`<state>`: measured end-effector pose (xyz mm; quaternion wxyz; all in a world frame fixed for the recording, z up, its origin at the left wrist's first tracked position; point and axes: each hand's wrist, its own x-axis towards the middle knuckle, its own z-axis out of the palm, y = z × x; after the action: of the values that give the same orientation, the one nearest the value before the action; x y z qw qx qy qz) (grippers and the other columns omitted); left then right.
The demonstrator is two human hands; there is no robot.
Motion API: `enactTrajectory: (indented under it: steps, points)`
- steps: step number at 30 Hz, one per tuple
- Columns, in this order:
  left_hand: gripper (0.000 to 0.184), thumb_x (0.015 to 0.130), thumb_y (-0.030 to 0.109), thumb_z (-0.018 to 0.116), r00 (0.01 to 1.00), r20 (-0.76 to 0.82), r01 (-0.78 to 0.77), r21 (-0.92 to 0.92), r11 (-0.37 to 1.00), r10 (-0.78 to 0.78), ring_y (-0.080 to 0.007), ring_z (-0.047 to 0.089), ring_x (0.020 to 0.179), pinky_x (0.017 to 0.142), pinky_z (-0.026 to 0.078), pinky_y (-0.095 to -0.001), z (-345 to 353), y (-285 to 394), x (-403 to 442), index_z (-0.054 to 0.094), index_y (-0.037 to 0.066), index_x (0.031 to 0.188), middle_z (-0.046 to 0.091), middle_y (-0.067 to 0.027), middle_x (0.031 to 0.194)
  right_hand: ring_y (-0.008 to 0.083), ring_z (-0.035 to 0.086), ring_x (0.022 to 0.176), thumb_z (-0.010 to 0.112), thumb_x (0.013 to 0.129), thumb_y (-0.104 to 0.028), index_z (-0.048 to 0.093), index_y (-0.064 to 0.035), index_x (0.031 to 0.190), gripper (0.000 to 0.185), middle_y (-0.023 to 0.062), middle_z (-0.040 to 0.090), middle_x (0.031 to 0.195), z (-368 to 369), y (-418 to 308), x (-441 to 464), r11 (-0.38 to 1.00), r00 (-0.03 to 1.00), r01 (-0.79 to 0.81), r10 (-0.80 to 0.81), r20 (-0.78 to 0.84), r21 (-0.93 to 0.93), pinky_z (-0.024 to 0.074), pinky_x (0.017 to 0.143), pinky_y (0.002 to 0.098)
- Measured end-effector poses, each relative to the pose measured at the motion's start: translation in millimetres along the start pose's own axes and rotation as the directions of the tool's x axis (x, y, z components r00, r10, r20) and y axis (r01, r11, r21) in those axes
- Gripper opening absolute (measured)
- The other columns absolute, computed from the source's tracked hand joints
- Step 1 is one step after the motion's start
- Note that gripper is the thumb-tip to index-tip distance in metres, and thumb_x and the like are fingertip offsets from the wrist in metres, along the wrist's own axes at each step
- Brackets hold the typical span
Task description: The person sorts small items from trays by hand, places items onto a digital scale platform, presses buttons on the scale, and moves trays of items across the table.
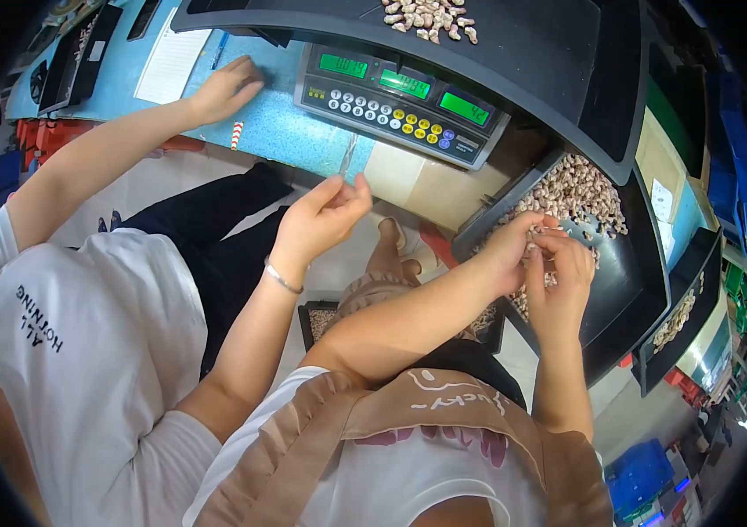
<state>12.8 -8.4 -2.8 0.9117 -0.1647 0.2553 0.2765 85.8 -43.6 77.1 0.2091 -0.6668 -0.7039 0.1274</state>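
Near a blue counter (277, 123), small pale pieces (573, 189) lie heaped in a black tray (624, 294); above it, the left hand (505, 250) cradles a few and the right hand (568, 274) meets them with its fingertips, pinch unclear. Keeping low over it should catch drops. A scale (373, 95) stands leftward.

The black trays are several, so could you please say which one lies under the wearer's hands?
The large tray beside the scale's right end: only it has the left hand and right hand over it.
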Motion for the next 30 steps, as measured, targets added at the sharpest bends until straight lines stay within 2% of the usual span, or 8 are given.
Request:
enactTrajectory:
  steps: [5, 8, 11, 15, 17, 21, 26, 30]
  points:
    - [0.024, 0.089, 0.031, 0.047, 0.998, 0.036, -0.051, 0.033, 0.998, 0.050, -0.0164, 0.056, 0.089, 0.076, 0.046, -0.0298, 1, 1, -2, 0.056, 0.010, 0.096, 0.060, -0.0060, 0.093, 0.0256, 0.055, 0.087, 0.062, 0.075, -0.006, 0.060, -0.0062, 0.103, 0.028, 0.0079, 0.059, 0.088, -6, 2, 4, 0.996, 0.998, 0.064, -0.064, -0.001, -0.058, 0.0382, 0.080, 0.0363]
    - [0.019, 0.087, 0.025, 0.050, 0.995, 0.095, -0.013, 0.068, 0.998, 0.006, -0.0156, 0.056, 0.082, 0.069, 0.048, -0.0301, -3, 4, 0, 0.054, 0.009, 0.096, 0.058, -0.0044, 0.086, 0.0224, 0.058, 0.071, 0.062, 0.077, -0.005, 0.049, -0.0031, 0.124, 0.049, 0.0094, 0.061, 0.084, -15, -27, 17, 0.970, 0.998, -0.060, 0.059, 0.010, 0.234, 0.0445, 0.064, 0.0302]
    - [0.020, 0.089, 0.029, 0.051, 0.921, 0.246, -0.374, 0.342, 0.862, 0.302, -0.0131, 0.055, 0.072, 0.056, 0.044, -0.0262, 30, 18, -47, 0.055, 0.010, 0.093, 0.056, -0.0002, 0.078, 0.0122, 0.051, 0.051, 0.060, 0.081, -0.003, 0.032, -0.0001, 0.138, 0.063, 0.0054, 0.056, 0.061, -28, -68, 49, 0.891, 0.992, -0.093, 0.047, 0.114, 0.445, 0.0399, 0.051, 0.0231]
    - [0.020, 0.089, 0.030, 0.050, 0.956, 0.149, -0.290, 0.361, 0.886, 0.252, -0.0127, 0.055, 0.070, 0.054, 0.042, -0.0261, 14, 33, -50, 0.054, 0.011, 0.092, 0.056, 0.0003, 0.077, 0.0166, 0.050, 0.044, 0.062, 0.081, -0.011, 0.031, 0.0041, 0.136, 0.065, 0.0061, 0.052, 0.052, -14, -93, 93, 0.895, 0.996, 0.062, -0.085, 0.031, 0.441, 0.0401, 0.047, 0.0281]
    - [0.020, 0.090, 0.031, 0.050, 0.965, 0.116, -0.261, 0.363, 0.894, 0.235, -0.0125, 0.054, 0.069, 0.054, 0.042, -0.0260, 7, 34, -46, 0.054, 0.011, 0.092, 0.056, 0.0005, 0.076, 0.0331, 0.062, 0.057, 0.061, 0.080, -0.022, 0.029, 0.0119, 0.131, 0.069, 0.0151, 0.062, 0.062, -9, -98, 104, 0.950, 0.979, 0.105, -0.150, 0.136, 0.293, 0.0491, 0.053, 0.0418]
    - [0.020, 0.090, 0.032, 0.050, 0.974, 0.090, -0.225, 0.359, 0.906, 0.207, -0.0122, 0.054, 0.067, 0.052, 0.040, -0.0258, 2, 28, -43, 0.054, 0.012, 0.091, 0.055, 0.0009, 0.075, 0.0343, 0.062, 0.057, 0.059, 0.081, -0.023, 0.029, 0.0115, 0.131, 0.068, 0.0172, 0.061, 0.062, -10, -93, 93, 0.923, 0.970, 0.086, -0.163, 0.179, 0.376, 0.0490, 0.053, 0.0430]
    - [0.021, 0.091, 0.033, 0.049, 0.981, 0.070, -0.193, 0.340, 0.920, 0.180, -0.0117, 0.053, 0.065, 0.050, 0.039, -0.0256, 0, 24, -37, 0.054, 0.013, 0.091, 0.054, 0.0015, 0.073, 0.0234, 0.056, 0.047, 0.062, 0.080, -0.014, 0.035, -0.0001, 0.135, 0.064, 0.0098, 0.056, 0.055, -13, -81, 83, 0.926, 0.982, 0.028, -0.095, 0.161, 0.377, 0.0421, 0.047, 0.0330]
    - [0.021, 0.091, 0.034, 0.048, 0.984, 0.062, -0.178, 0.329, 0.928, 0.167, -0.0114, 0.052, 0.063, 0.048, 0.037, -0.0255, -1, 24, -35, 0.053, 0.014, 0.090, 0.054, 0.0019, 0.072, 0.0301, 0.062, 0.054, 0.061, 0.080, -0.018, 0.039, 0.0027, 0.129, 0.058, 0.0125, 0.061, 0.060, -22, -70, 82, 0.914, 0.967, 0.041, -0.138, 0.212, 0.405, 0.0484, 0.050, 0.0392]
